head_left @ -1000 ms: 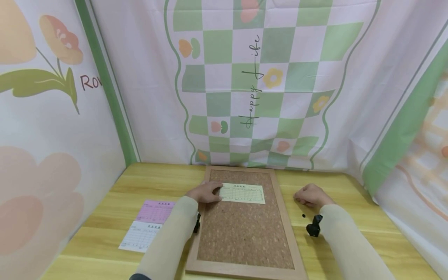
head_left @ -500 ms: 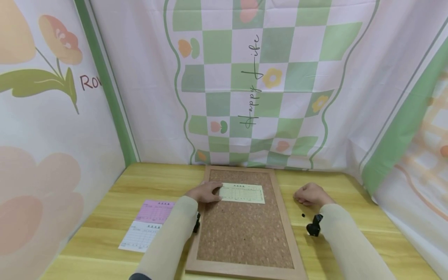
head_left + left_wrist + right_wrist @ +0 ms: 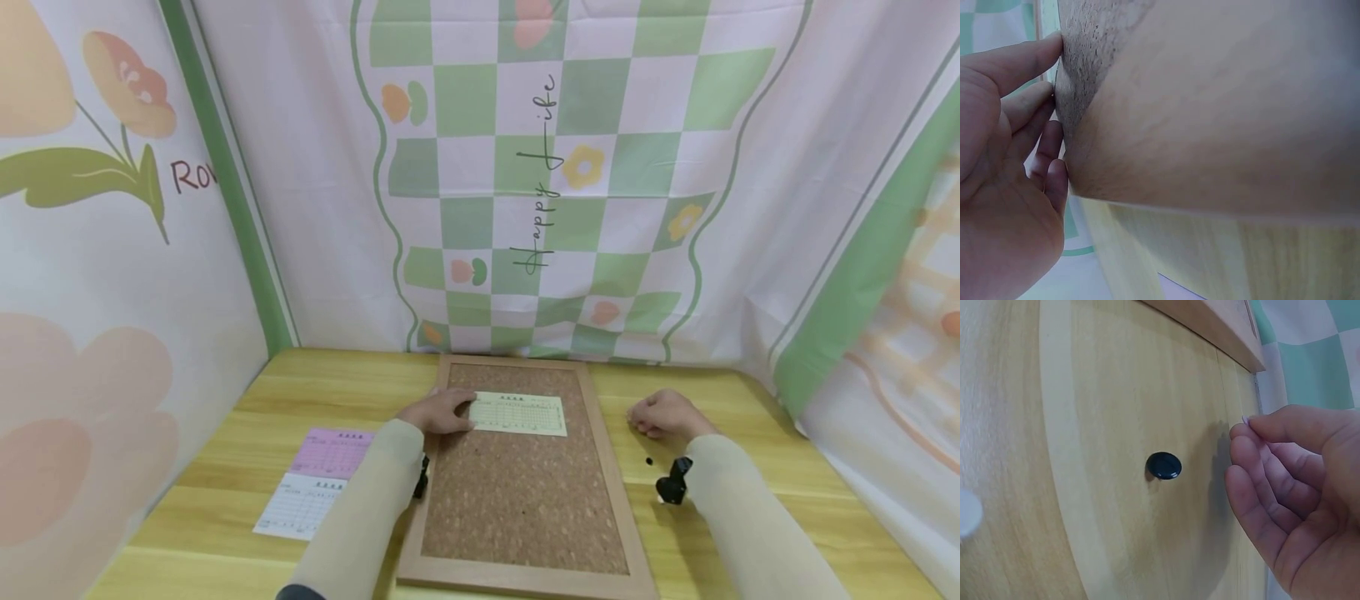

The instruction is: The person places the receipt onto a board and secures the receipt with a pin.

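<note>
A cork board (image 3: 525,492) in a wooden frame lies flat on the table. A pale yellow card (image 3: 519,413) lies across its far end. My left hand (image 3: 438,412) presses flat on the card's left end, fingers straight; in the left wrist view the left hand (image 3: 1010,187) touches the cork (image 3: 1088,50) with its fingertips. My right hand (image 3: 660,415) rests on the table to the right of the board, fingers curled and thumb against forefinger. In the right wrist view nothing shows inside the right hand (image 3: 1291,487). A black pushpin (image 3: 649,461) (image 3: 1164,465) lies just nearer to me than that hand.
A pink card (image 3: 334,452) and a white card (image 3: 300,505) lie on the wooden table (image 3: 750,400) left of the board. A white round object (image 3: 966,512) shows at the right wrist view's left edge. Cloth backdrops close off the back and both sides.
</note>
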`<state>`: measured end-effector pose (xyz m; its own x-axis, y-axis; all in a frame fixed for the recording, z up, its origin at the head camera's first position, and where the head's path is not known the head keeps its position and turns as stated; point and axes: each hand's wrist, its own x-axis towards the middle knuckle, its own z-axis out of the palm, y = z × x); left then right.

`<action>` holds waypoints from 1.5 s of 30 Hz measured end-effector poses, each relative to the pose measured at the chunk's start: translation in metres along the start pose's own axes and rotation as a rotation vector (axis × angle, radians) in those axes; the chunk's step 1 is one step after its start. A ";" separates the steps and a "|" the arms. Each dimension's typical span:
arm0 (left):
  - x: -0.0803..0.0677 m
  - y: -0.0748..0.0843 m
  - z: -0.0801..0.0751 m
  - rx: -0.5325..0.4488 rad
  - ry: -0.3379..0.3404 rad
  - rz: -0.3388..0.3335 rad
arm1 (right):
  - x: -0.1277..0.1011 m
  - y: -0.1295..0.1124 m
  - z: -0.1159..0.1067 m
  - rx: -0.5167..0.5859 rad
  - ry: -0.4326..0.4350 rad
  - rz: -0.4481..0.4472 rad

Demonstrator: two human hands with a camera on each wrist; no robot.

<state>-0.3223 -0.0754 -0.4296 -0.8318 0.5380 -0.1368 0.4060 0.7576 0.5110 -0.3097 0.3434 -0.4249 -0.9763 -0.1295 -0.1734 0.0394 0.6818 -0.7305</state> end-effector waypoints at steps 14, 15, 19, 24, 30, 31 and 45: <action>-0.002 0.003 -0.001 -0.019 -0.004 -0.023 | 0.003 -0.005 -0.001 0.071 -0.050 -0.050; -0.002 0.003 -0.001 -0.023 -0.003 -0.023 | 0.003 -0.006 0.000 0.075 -0.055 -0.057; -0.003 0.004 0.000 -0.032 -0.003 -0.020 | 0.003 -0.013 0.000 0.081 -0.070 -0.076; -0.003 0.003 -0.001 -0.033 -0.004 -0.016 | 0.003 -0.022 0.001 0.059 -0.076 -0.085; -0.002 0.004 -0.002 -0.009 -0.005 -0.012 | 0.006 -0.029 0.005 0.088 -0.078 -0.099; -0.002 0.004 -0.002 -0.007 -0.004 -0.012 | 0.006 -0.030 0.006 0.092 -0.083 -0.108; -0.003 0.004 -0.002 -0.017 -0.011 -0.015 | 0.015 -0.050 0.018 0.056 -0.054 -0.099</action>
<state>-0.3190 -0.0745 -0.4251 -0.8335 0.5308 -0.1535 0.3872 0.7593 0.5230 -0.3226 0.2945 -0.4034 -0.9631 -0.2343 -0.1327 -0.0439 0.6228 -0.7812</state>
